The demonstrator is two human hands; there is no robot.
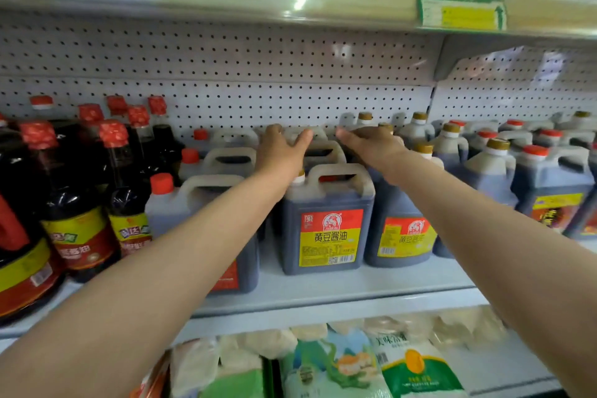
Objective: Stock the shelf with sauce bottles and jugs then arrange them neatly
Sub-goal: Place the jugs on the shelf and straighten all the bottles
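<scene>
Dark soy sauce jugs with white handles stand in rows on the middle shelf (pixel 355 281). The front jug (pixel 326 229) carries a red and yellow label, and a like jug (pixel 400 236) stands to its right. Both my arms reach over them to the back row. My left hand (pixel 284 149) rests against the top of a rear jug (pixel 323 152), with thumb and fingers spread. My right hand (pixel 371 144) lies flat on the top of another rear jug, its fingers pointing left. How the fingertips lie behind the jugs is hidden.
Tall dark sauce bottles (pixel 77 203) with red caps crowd the shelf's left. More jugs (pixel 549 191) with gold or red caps fill the right. A pegboard back wall (pixel 226 100) and the upper shelf (pixel 290 0) close in the space. Bagged goods (pixel 339 365) lie on the shelf below.
</scene>
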